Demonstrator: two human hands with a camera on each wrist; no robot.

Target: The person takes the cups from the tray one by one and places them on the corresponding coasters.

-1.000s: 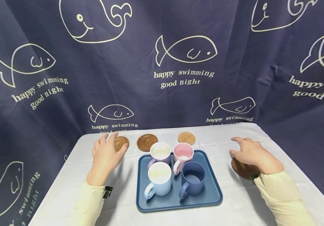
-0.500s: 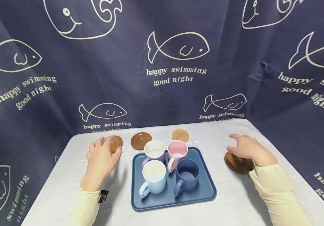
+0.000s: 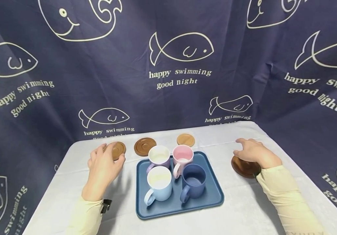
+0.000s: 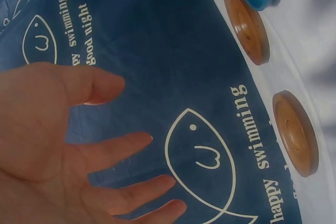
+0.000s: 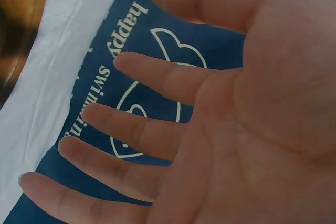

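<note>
My left hand [image 3: 102, 168] hovers above the left side of the table, its fingers spread and holding nothing. Partly hidden behind it is a round wooden coaster [image 3: 119, 150]; the left wrist view shows that palm bare. Over on the right, my right hand [image 3: 253, 151] is held above a dark wooden coaster [image 3: 245, 168], covering part of it. Its fingers look relaxed and apart in the right wrist view, with nothing in them. Between the hands, a blue tray [image 3: 183, 209] bears a light blue mug [image 3: 160, 186], a navy mug [image 3: 194, 182], a pink mug [image 3: 183, 156] and a white-and-purple mug [image 3: 159, 158].
Behind the tray lie a brown wooden coaster [image 3: 145, 147] and a lighter wooden coaster [image 3: 185, 140]. A white cloth covers the table [image 3: 215, 147]. A dark blue curtain [image 3: 180, 107] with fish prints hangs along the back and sides.
The head view has shifted slightly, so the whole scene sits further left in it. Both hands keep nearly the same place over the table, and the mugs stay put on the tray.
</note>
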